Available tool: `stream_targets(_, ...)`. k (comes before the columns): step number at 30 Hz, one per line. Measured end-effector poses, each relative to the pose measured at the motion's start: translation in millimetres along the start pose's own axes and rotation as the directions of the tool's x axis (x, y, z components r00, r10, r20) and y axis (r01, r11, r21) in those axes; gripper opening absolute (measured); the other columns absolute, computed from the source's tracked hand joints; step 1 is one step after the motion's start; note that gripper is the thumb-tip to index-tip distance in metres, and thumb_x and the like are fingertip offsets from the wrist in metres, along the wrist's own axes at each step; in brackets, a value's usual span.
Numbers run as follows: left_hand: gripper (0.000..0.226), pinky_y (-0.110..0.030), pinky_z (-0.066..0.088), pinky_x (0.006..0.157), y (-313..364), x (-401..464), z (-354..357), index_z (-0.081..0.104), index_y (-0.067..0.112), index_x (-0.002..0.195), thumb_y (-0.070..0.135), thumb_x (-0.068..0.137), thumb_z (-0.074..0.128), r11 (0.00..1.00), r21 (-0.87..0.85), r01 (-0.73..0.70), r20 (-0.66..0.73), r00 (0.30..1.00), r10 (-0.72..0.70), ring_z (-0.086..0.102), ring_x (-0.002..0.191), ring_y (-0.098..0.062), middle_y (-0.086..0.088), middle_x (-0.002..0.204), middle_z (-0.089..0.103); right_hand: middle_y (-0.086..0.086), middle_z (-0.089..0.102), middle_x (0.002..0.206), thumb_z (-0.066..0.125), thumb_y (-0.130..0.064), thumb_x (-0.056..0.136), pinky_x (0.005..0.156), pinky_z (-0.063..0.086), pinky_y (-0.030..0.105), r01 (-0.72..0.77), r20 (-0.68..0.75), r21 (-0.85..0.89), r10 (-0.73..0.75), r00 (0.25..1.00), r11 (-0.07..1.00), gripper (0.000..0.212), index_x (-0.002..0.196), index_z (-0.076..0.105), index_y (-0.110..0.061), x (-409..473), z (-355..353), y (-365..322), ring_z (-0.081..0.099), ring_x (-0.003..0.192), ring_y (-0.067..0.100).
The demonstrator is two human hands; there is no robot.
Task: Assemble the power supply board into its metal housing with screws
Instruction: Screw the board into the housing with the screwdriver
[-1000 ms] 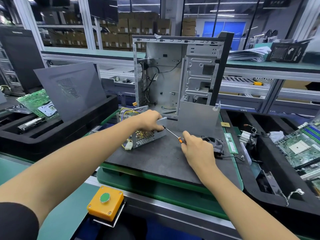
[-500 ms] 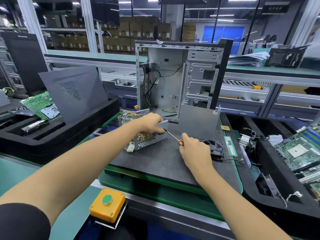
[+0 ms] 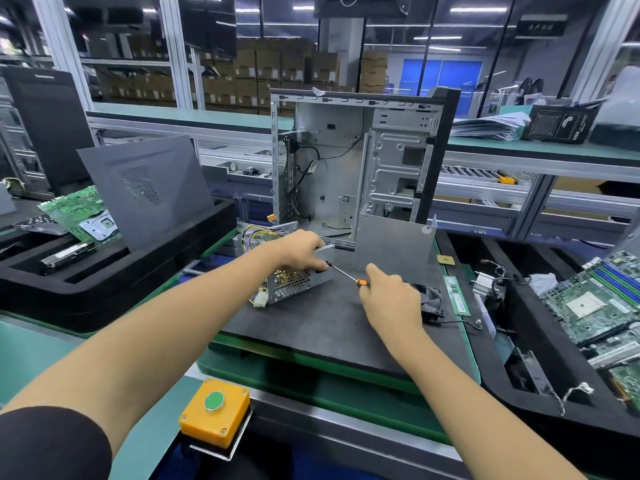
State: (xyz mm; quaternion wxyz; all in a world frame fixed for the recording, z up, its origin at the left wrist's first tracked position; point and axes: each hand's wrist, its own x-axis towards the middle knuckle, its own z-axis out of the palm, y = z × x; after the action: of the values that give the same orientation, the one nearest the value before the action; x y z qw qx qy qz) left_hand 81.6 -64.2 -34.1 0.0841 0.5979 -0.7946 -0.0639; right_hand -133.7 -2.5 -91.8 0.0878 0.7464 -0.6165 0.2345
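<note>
A perforated metal power supply housing [image 3: 294, 284] lies on the dark work mat [image 3: 311, 327], with coloured wires coming out of its back. My left hand [image 3: 299, 249] grips the housing from above at its right end. My right hand [image 3: 389, 294] holds an orange-handled screwdriver [image 3: 346, 276]. Its thin shaft points up and left, and the tip touches the right face of the housing just under my left fingers. The board inside shows only through the mesh holes.
An open grey computer case [image 3: 356, 168] stands upright behind the mat, with a bent metal plate [image 3: 391, 249] leaning before it. A black fan [image 3: 431, 299] and a memory stick [image 3: 457, 296] lie at right. Foam trays [image 3: 121, 271] with circuit boards flank both sides. A yellow button box [image 3: 214, 412] sits at the front edge.
Both hands stay in about the same place on the housing and screwdriver. The view has shifted slightly as my head moved.
</note>
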Motion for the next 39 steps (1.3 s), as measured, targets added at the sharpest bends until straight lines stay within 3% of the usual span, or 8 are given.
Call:
stream_targets(7, 0.035, -0.038, 0.030, 0.064, 2, -2, 1, 0.057, 0.005, 0.084, 0.036, 0.093, 0.070, 0.998, 0.051, -0.031, -0.031, 0.999, 0.033, 0.052, 0.078, -0.031, -0.015, 0.081, 0.060, 0.007, 0.061, 0.083, 0.053, -0.033, 0.095, 0.062, 0.035, 0.036, -0.206, 0.220, 0.242, 0.153, 0.963, 0.948, 0.019, 0.093, 0.049, -0.015, 12, -5, 0, 0.055, 0.077, 0.034)
stream_targets(11, 0.033, -0.038, 0.029, 0.064, 2, -3, 0, 0.055, 0.007, 0.084, 0.034, 0.093, 0.071, 0.999, 0.029, -0.034, -0.027, 0.999, 0.035, 0.050, 0.078, -0.029, -0.011, 0.080, 0.057, 0.001, 0.046, 0.067, 0.056, -0.015, 0.086, 0.049, 0.025, 0.033, -0.049, 0.120, 0.172, 0.028, 0.992, 0.984, 0.024, 0.092, 0.033, -0.020, 3, -7, -1, 0.050, 0.066, 0.035)
stream_targets(14, 0.028, -0.036, 0.030, 0.065, 1, -2, -1, 0.058, 0.009, 0.091, 0.033, 0.092, 0.072, 0.999, 0.008, -0.049, -0.012, 0.999, 0.050, 0.052, 0.081, -0.027, -0.005, 0.082, 0.057, 0.000, 0.038, 0.064, 0.055, -0.021, 0.094, 0.050, 0.022, 0.034, 0.052, 0.048, -0.018, -0.051, 0.998, 0.998, 0.018, 0.088, 0.038, -0.019, 2, -9, -3, 0.047, 0.064, 0.034)
stream_targets(21, 0.035, -0.036, 0.041, 0.075, -1, -2, -1, 0.053, 0.010, 0.108, 0.029, 0.091, 0.076, 0.997, -0.057, -0.058, 0.005, 0.998, 0.058, 0.058, 0.099, -0.031, -0.007, 0.103, 0.060, 0.007, 0.059, 0.083, 0.045, -0.035, 0.103, 0.061, 0.032, 0.035, -0.049, 0.125, 0.067, 0.040, 0.991, 0.997, 0.026, 0.084, 0.046, -0.017, 7, -7, 2, 0.059, 0.080, 0.035)
stream_targets(25, 0.053, -0.041, 0.045, 0.078, -3, -4, 0, 0.036, 0.014, 0.112, 0.025, 0.087, 0.081, 0.985, -0.161, -0.056, -0.012, 0.998, 0.054, 0.057, 0.096, -0.034, -0.013, 0.111, 0.057, 0.007, 0.053, 0.089, 0.054, -0.027, 0.098, 0.057, 0.031, 0.036, -0.064, 0.146, 0.180, 0.038, 0.989, 0.982, 0.022, 0.107, 0.036, -0.018, 0, -2, -3, 0.053, 0.077, 0.034)
stream_targets(30, 0.056, -0.052, 0.052, 0.098, -1, -5, -1, 0.036, 0.015, 0.120, 0.018, 0.087, 0.081, 0.970, -0.234, -0.068, 0.006, 0.997, 0.072, 0.059, 0.123, -0.033, -0.014, 0.134, 0.054, 0.001, 0.054, 0.083, 0.053, -0.018, 0.098, 0.051, 0.027, 0.034, 0.045, 0.030, 0.041, -0.046, 0.998, 0.998, 0.020, 0.094, 0.034, -0.020, -3, -7, -8, 0.048, 0.068, 0.031)
stream_targets(35, 0.053, -0.055, 0.053, 0.097, -1, -5, -2, 0.039, 0.021, 0.125, 0.016, 0.090, 0.078, 0.973, -0.203, -0.105, 0.014, 0.994, 0.110, 0.057, 0.131, -0.035, -0.016, 0.141, 0.054, -0.001, 0.035, 0.063, 0.046, -0.022, 0.100, 0.047, 0.015, 0.033, 0.004, -0.001, -0.073, -0.004, 1.000, 0.997, 0.015, 0.086, 0.040, -0.017, 3, -15, -12, 0.038, 0.054, 0.028)
stream_targets(39, 0.051, -0.037, 0.048, 0.091, 0, -5, -1, 0.048, 0.026, 0.131, 0.013, 0.089, 0.074, 0.970, -0.068, -0.235, -0.020, 0.972, 0.234, 0.060, 0.120, -0.027, 0.002, 0.133, 0.061, 0.003, 0.057, 0.068, 0.050, -0.023, 0.094, 0.053, 0.033, 0.031, -0.218, 0.206, 0.266, 0.166, 0.964, 0.939, 0.017, 0.082, 0.051, -0.012, 14, -9, -7, 0.059, 0.071, 0.035)
